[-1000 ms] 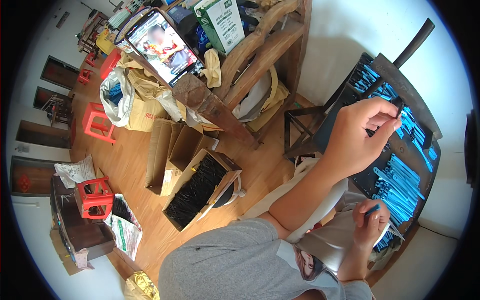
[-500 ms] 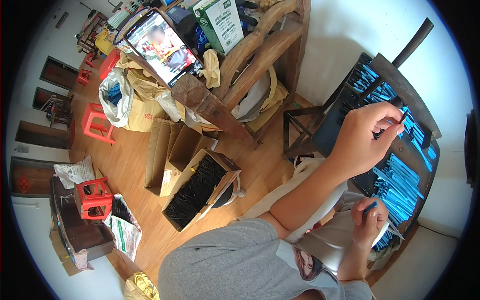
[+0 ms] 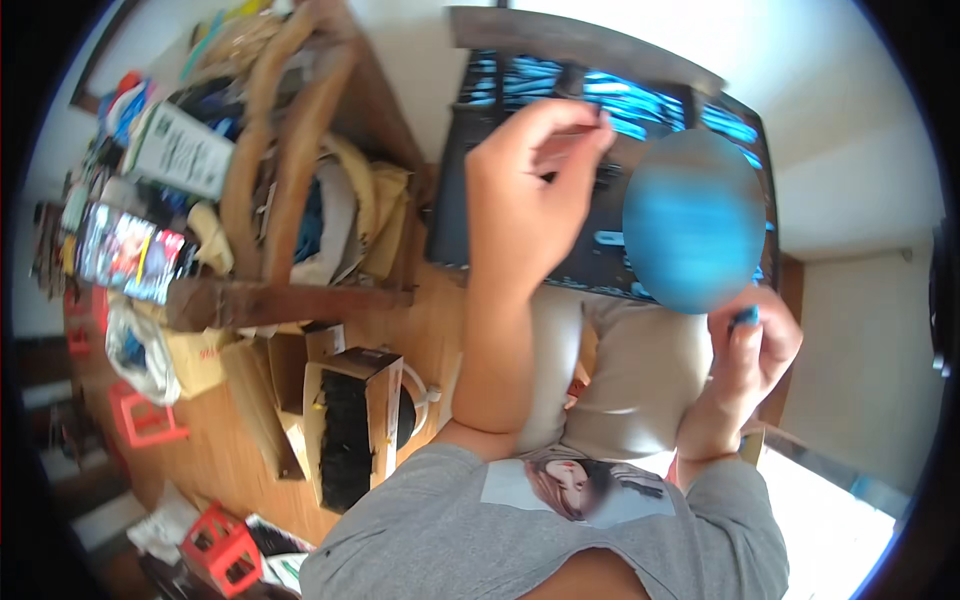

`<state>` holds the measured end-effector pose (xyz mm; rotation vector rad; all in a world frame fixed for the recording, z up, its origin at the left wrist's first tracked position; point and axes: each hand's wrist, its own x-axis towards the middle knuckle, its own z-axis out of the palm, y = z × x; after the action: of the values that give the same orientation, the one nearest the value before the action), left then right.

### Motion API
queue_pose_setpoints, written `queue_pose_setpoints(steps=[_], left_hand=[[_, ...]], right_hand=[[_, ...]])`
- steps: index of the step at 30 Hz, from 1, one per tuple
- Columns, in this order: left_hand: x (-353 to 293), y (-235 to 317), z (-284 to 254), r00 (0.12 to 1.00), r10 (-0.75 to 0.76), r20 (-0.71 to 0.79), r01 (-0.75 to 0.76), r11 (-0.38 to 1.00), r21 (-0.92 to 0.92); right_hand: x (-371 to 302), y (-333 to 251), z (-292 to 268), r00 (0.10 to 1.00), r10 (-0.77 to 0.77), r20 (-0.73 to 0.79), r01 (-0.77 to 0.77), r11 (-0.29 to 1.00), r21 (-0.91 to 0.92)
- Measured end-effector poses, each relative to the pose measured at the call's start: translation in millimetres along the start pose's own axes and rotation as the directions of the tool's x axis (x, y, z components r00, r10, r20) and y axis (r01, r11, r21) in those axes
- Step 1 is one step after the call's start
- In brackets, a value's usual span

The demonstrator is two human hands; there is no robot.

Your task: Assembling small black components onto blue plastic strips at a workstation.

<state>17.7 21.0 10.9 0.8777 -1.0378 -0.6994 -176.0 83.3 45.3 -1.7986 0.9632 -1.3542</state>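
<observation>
My left hand point(image 3: 525, 195) is raised over the black work table point(image 3: 455, 190), its thumb and fingers pinched together. A small dark piece shows at the fingertips, too blurred to name. Lower down on the right, my right hand point(image 3: 760, 350) is closed in front of the table's near edge. The end of a blue plastic piece point(image 3: 745, 318) sticks out from its curled fingers. Behind my left hand, long blue plastic strips point(image 3: 640, 105) lie along the table's far side. Several small black pieces point(image 3: 606, 178) lie beside that hand. An oval blur point(image 3: 695, 220) hides the blue area beyond my right hand.
A dark raised bar point(image 3: 590, 45) spans the table's far edge. To the left stand a wooden frame point(image 3: 290, 300), a lit phone point(image 3: 130, 250) and a green-white box point(image 3: 180, 150). On the floor are a carton of black pieces point(image 3: 345, 440) and red stools point(image 3: 220, 550).
My view has swung right, so table and hands now sit more centrally. The left hand stays pinched over the table. The right hand still holds the blue piece, nearer the table's edge.
</observation>
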Motion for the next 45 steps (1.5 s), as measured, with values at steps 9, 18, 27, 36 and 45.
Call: queue_pose_setpoints(steps=[9,18,27,36,45], left_hand=[[-1.9,-1.4,20.4,0.992,-0.079,0.098,0.067,0.991,0.119],[1.0,-6.9,34.7,0.988,-0.101,0.119,0.078,0.980,0.185],[3.0,-8.0,39.2,0.992,-0.066,0.106,0.041,0.973,0.229],[1.5,-12.3,39.9,0.993,-0.060,0.099,0.035,0.971,0.236],[-1.2,-10.5,33.2,0.990,-0.046,0.134,0.014,0.972,0.234]], right_hand=[[56.7,13.2,-17.5,0.968,0.160,0.195,-0.070,0.912,-0.405],[86.4,46.2,-8.7,0.985,-0.036,0.168,0.097,0.925,-0.368],[91.7,58.2,-4.9,0.983,-0.052,0.174,0.106,0.944,-0.313],[94.3,55.7,-11.5,0.977,0.003,0.212,0.072,0.936,-0.345],[89.3,54.4,-3.8,0.977,-0.083,0.195,0.146,0.930,-0.338]])
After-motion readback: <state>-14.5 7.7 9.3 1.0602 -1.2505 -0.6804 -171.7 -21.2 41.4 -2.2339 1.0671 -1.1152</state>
